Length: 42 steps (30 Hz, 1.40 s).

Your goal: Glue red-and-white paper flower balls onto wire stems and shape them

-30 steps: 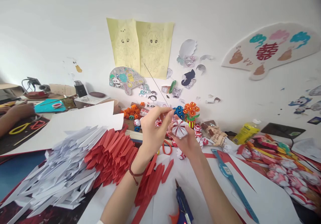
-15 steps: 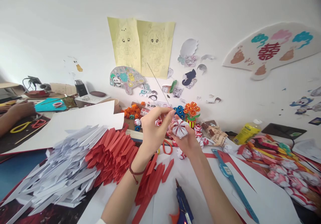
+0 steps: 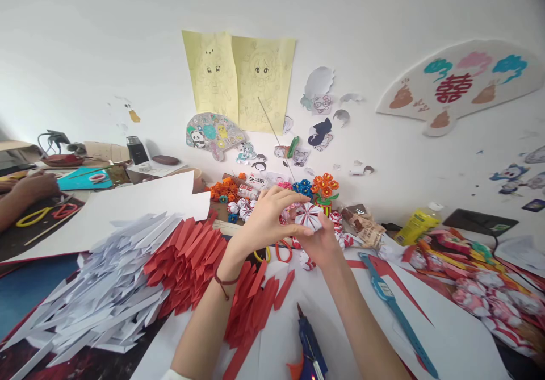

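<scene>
A white paper flower with dark red lines [image 3: 308, 216] is held up in the middle of the view. My right hand [image 3: 322, 241] is wrapped round its lower and right side. My left hand [image 3: 272, 215] grips its left side, thumb below and fingers across the top. A thin stick [image 3: 276, 136] rises behind the hands, its lower end hidden. Below the hands, a blue glue gun [image 3: 312, 346] lies on white paper. Red folded strips [image 3: 187, 261] and white folded strips [image 3: 114, 289] are piled at the left.
A blue watch [image 3: 394, 300] lies to the right, near a yellow bottle [image 3: 419, 224] and a heap of red-and-white paper pieces [image 3: 489, 300]. Orange flowers [image 3: 326, 186] stand behind the hands. Another person's hand [image 3: 36, 190] is at the far left.
My left hand has moved from the stick to the paper flower, its fingers now spread over the top and thumb below. The stick's upper end has shifted right and up.
</scene>
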### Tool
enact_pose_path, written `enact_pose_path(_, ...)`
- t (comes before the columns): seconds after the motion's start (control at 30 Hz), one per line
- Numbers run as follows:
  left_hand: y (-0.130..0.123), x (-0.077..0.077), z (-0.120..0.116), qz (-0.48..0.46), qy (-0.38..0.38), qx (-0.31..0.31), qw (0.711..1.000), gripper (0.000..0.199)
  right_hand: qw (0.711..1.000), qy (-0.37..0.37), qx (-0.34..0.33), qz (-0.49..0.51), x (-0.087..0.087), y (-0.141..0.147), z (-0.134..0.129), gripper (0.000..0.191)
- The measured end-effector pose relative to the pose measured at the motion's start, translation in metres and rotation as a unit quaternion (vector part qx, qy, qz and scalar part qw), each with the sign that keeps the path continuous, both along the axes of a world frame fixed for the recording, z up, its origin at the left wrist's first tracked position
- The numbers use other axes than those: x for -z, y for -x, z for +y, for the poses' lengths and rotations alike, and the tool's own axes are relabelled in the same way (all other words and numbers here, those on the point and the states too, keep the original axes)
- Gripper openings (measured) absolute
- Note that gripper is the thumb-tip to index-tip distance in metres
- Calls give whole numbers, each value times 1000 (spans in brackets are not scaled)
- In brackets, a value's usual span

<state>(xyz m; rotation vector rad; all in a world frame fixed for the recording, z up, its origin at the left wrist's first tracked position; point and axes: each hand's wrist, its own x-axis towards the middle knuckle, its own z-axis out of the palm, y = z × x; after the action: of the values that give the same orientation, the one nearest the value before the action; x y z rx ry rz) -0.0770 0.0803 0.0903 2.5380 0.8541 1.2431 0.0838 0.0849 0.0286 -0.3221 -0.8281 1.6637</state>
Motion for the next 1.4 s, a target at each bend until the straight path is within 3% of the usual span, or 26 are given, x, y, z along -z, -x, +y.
enact_pose_path(0.43, -2, -1, -3, -18, 3, -5, 1000, 51, 1000, -11, -9, 9, -4, 3, -4, 33)
enact_pose_path(0.67, -4, 2, -1, 6, 8, -7, 1000, 67, 1000, 15, -23, 11, 0, 1, -2, 32)
enact_pose_path(1.03, -7, 0, -5, 1, -19, -30, 999, 45, 997, -22, -60, 35, 5, 1, 0, 37)
enact_pose_path(1.27, -6, 0, -4, 15, -11, -12, 1000, 42, 998, -33, -50, 5, 5, -3, 0, 58)
enact_pose_path(1.4, -6, 0, -3, 21, -2, -10, 1000, 44, 998, -33, -46, 0, 5, -3, 0, 52)
